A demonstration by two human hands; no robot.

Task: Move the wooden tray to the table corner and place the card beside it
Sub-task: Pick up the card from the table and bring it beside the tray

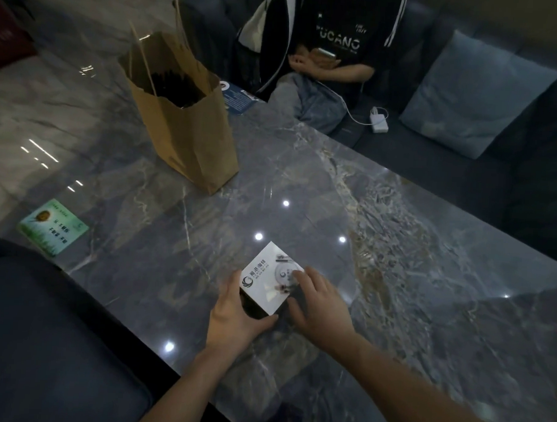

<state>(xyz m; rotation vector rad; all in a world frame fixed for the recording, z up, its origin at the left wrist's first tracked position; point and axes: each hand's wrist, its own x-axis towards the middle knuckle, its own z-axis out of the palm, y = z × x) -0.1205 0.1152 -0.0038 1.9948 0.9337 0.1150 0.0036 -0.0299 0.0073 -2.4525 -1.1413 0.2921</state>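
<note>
A white square card (269, 279) with a logo and printed pictures lies flat over a dark, low body, seemingly the tray (253, 306), of which only a shadowed near side shows. Both rest near the front middle of the grey marble table (412, 248). My left hand (237, 314) clasps the near-left corner, thumb along the left edge and fingers curled under the near edge. My right hand (319, 303) grips the right side, fingertips on the card's top and thumb against the near side.
A tall brown paper bag (185, 117) stands at the back left. A green card (53, 227) lies at the left table corner and a blue leaflet (240, 98) at the far corner. A seated person (335, 53) is on the dark sofa with a cushion (477, 95).
</note>
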